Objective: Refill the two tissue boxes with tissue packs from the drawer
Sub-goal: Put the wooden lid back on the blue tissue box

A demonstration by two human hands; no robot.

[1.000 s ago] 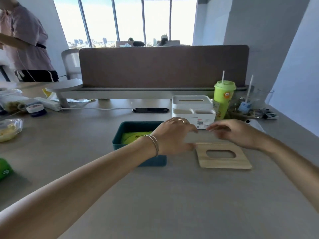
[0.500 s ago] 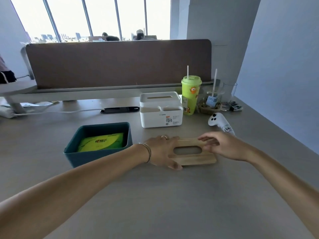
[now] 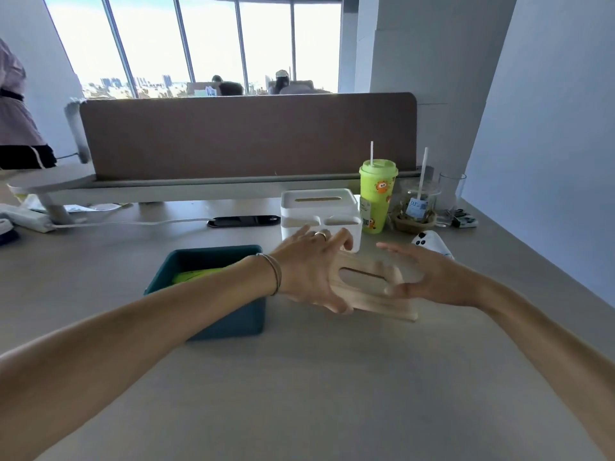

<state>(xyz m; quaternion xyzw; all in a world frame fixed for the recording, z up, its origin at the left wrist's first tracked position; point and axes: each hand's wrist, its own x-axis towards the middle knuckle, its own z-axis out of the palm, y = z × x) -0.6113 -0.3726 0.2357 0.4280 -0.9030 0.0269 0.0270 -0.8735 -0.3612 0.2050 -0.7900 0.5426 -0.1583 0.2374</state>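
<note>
A wooden lid [image 3: 372,289] with an oval slot is held between both hands above the desk [image 3: 332,387], tilted and motion-blurred. The left hand [image 3: 309,269] is clamped over its left end, thumb under the near edge, fingers spread on top; a ring and thin bracelets are worn. The right hand [image 3: 429,281] is curled on its right end, thumb at the near edge.

Just left of the lid, a teal box [image 3: 213,294] stands open, partly hidden by the left forearm; a yellow-green tissue pack [image 3: 196,276] is seen inside, its print unreadable. A white tissue box [image 3: 319,214] sits behind the hands, its front label covered by fingers.

Toward the desk's far right corner stand a green cup [image 3: 377,197] printed with cartoon tigers and a straw, and a glass jar [image 3: 417,204] tagged blue, digits illegible. A white object [image 3: 431,242] with black dots is half hidden behind the right hand.
</note>
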